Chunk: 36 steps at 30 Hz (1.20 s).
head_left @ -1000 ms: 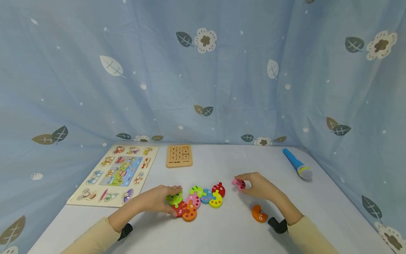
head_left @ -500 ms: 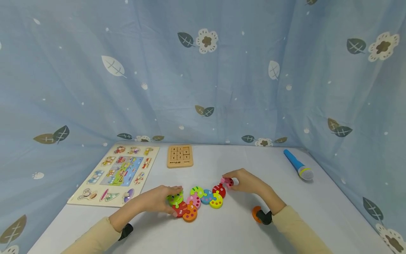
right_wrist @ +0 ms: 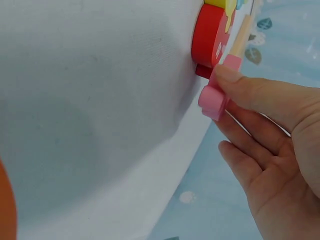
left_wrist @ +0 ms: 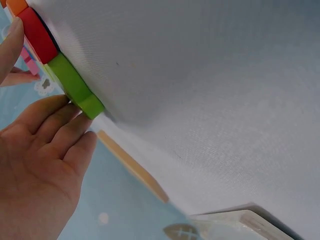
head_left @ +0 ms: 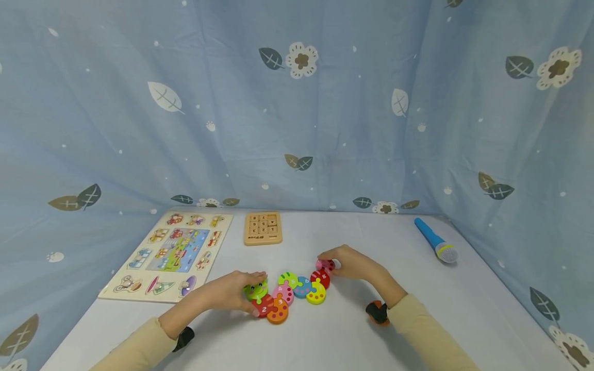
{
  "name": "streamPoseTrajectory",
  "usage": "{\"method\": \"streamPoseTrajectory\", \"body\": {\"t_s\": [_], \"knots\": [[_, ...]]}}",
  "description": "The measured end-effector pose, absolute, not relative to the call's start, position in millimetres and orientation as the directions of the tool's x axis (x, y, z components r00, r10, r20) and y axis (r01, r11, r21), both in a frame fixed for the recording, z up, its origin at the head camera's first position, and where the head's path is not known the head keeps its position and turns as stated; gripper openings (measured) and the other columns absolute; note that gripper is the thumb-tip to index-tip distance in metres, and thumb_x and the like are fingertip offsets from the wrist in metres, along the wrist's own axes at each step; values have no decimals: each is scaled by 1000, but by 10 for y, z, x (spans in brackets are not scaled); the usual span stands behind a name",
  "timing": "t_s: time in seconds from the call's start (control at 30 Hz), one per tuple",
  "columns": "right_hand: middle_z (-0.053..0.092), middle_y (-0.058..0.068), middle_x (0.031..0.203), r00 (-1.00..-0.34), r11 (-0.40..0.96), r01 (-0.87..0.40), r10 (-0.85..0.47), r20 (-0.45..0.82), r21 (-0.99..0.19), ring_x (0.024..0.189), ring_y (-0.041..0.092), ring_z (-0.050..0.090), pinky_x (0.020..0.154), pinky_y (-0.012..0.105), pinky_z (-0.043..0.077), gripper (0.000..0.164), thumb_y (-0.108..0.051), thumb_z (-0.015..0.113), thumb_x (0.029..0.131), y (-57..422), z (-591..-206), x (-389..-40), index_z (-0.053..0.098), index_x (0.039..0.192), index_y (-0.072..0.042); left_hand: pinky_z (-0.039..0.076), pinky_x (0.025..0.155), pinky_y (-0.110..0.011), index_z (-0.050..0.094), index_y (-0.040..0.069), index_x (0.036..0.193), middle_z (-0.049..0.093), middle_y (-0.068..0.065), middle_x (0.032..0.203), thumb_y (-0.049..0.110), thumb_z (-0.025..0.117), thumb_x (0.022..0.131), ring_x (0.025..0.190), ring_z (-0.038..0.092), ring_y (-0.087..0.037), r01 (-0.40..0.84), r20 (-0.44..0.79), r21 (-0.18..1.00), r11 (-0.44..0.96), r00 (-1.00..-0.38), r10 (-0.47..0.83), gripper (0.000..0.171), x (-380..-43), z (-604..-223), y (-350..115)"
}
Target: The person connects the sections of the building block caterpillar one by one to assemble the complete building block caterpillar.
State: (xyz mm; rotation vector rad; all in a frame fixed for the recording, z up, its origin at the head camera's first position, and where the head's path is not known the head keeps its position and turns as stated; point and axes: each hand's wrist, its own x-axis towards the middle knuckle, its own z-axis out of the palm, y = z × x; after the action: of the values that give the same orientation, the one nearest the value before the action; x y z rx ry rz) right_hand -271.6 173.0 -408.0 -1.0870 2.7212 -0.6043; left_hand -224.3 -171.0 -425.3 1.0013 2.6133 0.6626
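Note:
A number caterpillar puzzle (head_left: 303,287) of interlocking coloured wooden pieces lies in a wavy row mid-table. At its left end, my left hand (head_left: 232,292) holds the green frog-like head piece (left_wrist: 75,85) and the red 2 piece (left_wrist: 40,37), thumb on the red edge, fingers against the green. My right hand (head_left: 350,263) pinches a pink spotted puzzle piece (right_wrist: 214,100) between thumb and fingers. That piece is slightly raised over the tab of the red 8 piece (right_wrist: 206,37); whether they touch is unclear. An orange 10 piece (right_wrist: 6,205) lies apart, mostly hidden under the right wrist's black camera in the head view.
A vehicle peg puzzle board (head_left: 218,268) lies at the left. Behind the caterpillar sits a wooden sliding number puzzle (head_left: 263,240). A blue toy microphone (head_left: 431,237) lies at the back right. Patterned blue cloth (head_left: 343,129) hangs around the white tabletop (head_left: 325,340).
My right hand has carried the pink piece leftward to the red 8 piece at the row's right end. The right wrist camera now covers most of the orange piece. My left hand stays put.

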Motion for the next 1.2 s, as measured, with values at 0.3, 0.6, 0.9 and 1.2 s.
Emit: {"method": "streamPoseTrajectory", "body": {"t_s": [0.3, 0.6, 0.9, 1.2], "knots": [[65, 11, 122, -706, 650, -645, -708, -10, -402, 108, 23, 62, 93, 37, 53, 40, 4, 70, 84, 1722, -4100, -2721, 64, 123, 1, 35, 109, -45, 51, 0, 137, 44, -13, 146, 43, 82, 72, 135, 39, -33, 559, -83, 510, 654, -725, 684, 84, -2225, -4264, -1698], [65, 11, 122, -710, 654, -639, -704, -16, -406, 108, 24, 62, 94, 39, 52, 40, 6, 68, 84, 1691, -4078, -2744, 64, 123, 1, 35, 109, -46, 51, 2, 138, 44, -11, 146, 43, 82, 72, 135, 39, -33, 548, -87, 502, 669, -738, 670, 84, -2228, -4237, -1702], [66, 10, 120, -733, 681, -598, -678, -56, -423, 112, 25, 61, 95, 38, 52, 42, 10, 69, 81, 1662, -4124, -2745, 66, 121, 0, 34, 110, -46, 51, 2, 139, 44, -11, 147, 43, 82, 72, 136, 37, -33, 532, -100, 521, 667, -738, 667, 84, -2227, -4232, -1695], [62, 10, 128, -734, 681, -594, -676, -57, -427, 118, 26, 58, 97, 40, 50, 45, 4, 71, 83, 1708, -4132, -2736, 62, 127, -2, 34, 110, -46, 51, 3, 138, 44, -10, 147, 46, 82, 71, 136, 38, -33, 529, -97, 522, 669, -743, 663, 85, -2245, -4252, -1704]]}}
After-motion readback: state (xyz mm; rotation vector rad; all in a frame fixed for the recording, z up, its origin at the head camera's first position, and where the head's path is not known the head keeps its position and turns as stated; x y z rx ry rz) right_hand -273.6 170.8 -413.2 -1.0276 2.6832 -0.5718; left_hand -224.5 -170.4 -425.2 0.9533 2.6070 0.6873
